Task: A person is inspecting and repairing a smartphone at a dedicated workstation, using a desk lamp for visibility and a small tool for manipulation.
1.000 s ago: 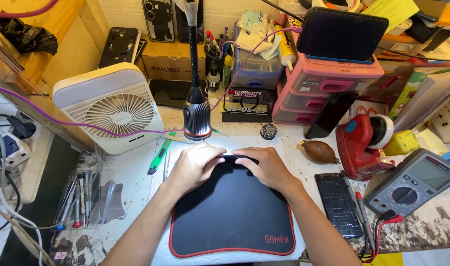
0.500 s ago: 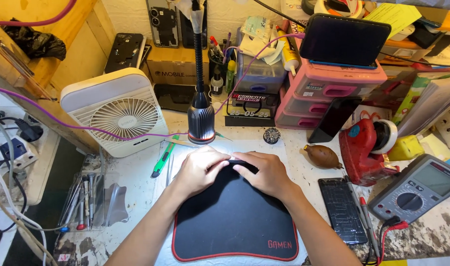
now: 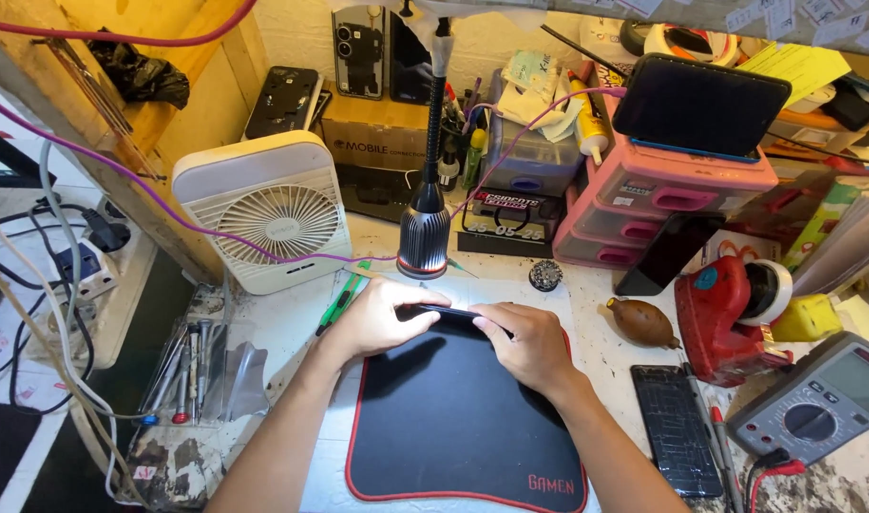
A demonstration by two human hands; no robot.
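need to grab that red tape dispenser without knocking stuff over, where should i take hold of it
Grip the red tape dispenser across its humped red body, a hand coming down from above. The tape roll juts out on its right end, and the brown bulb and multimeter crowd its sides, so the top looks like the freest approach.

left hand (image 3: pixel 382 318): shifted toward 9 o'clock, fingers now curled over the left end of the slim black phone (image 3: pixel 453 313) | right hand (image 3: pixel 529 344): slid toward 4 o'clock, grip on phone's right end | phone: formerly covered, now showing between hands at 12 o'clock edge of black mat (image 3: pixel 444 427)
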